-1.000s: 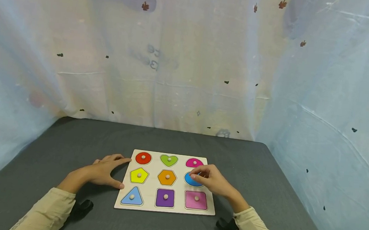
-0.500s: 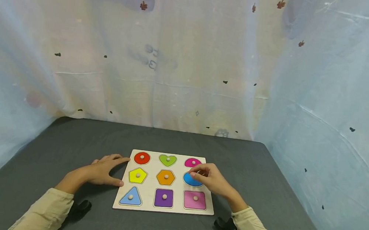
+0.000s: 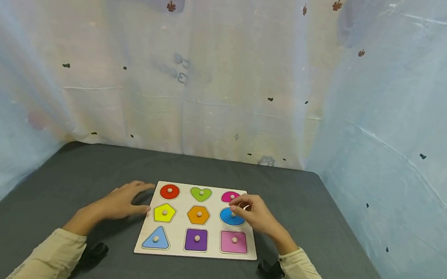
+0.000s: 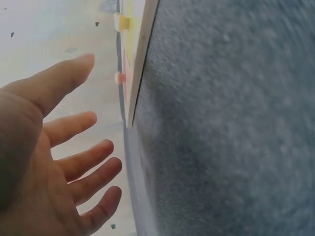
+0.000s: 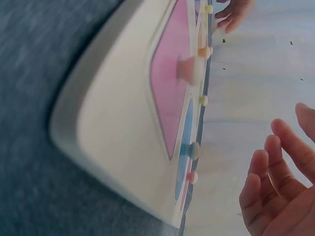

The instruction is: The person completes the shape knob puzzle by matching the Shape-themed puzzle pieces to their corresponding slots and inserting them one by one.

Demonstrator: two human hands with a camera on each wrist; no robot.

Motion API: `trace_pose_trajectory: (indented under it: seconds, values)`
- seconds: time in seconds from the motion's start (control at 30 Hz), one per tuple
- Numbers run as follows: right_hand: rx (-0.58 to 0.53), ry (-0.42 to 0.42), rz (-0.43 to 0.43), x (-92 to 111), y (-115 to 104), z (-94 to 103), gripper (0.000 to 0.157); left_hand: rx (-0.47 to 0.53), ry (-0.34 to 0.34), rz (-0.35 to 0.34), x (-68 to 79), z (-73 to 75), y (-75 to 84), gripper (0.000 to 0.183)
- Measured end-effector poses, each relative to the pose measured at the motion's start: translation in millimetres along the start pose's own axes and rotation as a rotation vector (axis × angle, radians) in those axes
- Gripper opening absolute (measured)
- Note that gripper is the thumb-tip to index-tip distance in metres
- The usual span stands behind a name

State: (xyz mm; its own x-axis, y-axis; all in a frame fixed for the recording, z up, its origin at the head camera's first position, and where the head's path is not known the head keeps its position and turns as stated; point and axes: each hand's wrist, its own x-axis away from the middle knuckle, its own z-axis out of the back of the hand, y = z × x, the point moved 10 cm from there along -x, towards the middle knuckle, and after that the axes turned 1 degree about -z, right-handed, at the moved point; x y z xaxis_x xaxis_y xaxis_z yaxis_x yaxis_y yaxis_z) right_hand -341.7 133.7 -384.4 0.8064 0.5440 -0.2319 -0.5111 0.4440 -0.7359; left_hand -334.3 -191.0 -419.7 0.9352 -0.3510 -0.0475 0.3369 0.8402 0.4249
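A wooden peg puzzle board [image 3: 213,242] lies on the grey table, its several coloured shapes seated in their outlines. My right hand [image 3: 256,213] hovers over the blue oval [image 3: 227,219], whose knob shows below the fingertips. In the right wrist view the fingers of that hand [image 5: 283,189] are loosely bent, apart from the knobs and holding nothing. Beside the board's left edge is my left hand [image 3: 122,199], thumb and fingers spread. The left wrist view shows this hand [image 4: 44,172] free of the board edge [image 4: 140,64].
Grey cloth [image 3: 188,167] covers the table around the board. A pale printed curtain [image 3: 228,90] hangs behind and at both sides. Dark straps [image 3: 95,253] sit near the left cuff, with similar ones [image 3: 269,269] by the right.
My right hand has lifted slightly off the blue oval, uncovering its knob. My left hand has drawn up and away from the board's left edge. The whole view has shifted a little.
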Motion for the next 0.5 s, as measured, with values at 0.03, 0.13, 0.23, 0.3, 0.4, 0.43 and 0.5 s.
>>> trace_pose_trajectory:
  seconds: [0.03, 0.13, 0.23, 0.3, 0.4, 0.43, 0.5]
  values:
    - [0.017, 0.009, -0.003, 0.1, 0.2, 1.3, 0.022, 0.0, 0.013, -0.006, -0.3, 1.5, 1.4, 0.076]
    - [0.064, 0.035, -0.016, 1.1, 0.8, 4.6, 0.022, -0.005, 0.055, -0.021, -0.5, 6.4, 6.5, 0.071]
    - [0.102, 0.06, -0.028, 2.3, 0.7, 8.0, 0.021, -0.005, 0.089, -0.031, 0.0, 11.4, 12.2, 0.067]
    - [0.116, 0.075, -0.031, 3.0, 0.4, 10.4, 0.022, -0.005, 0.111, -0.038, 0.3, 14.6, 16.1, 0.065]
    - [0.141, 0.091, -0.025, 3.4, -1.9, 13.3, 0.023, -0.012, 0.146, -0.047, 0.7, 19.8, 21.3, 0.062]
    - [0.149, 0.097, -0.024, 3.4, -2.1, 14.2, 0.023, -0.016, 0.158, -0.049, 0.8, 21.4, 23.0, 0.061]
    - [0.169, 0.104, -0.033, 3.5, -2.6, 15.3, 0.024, -0.028, 0.178, -0.049, 1.2, 23.9, 26.1, 0.061]
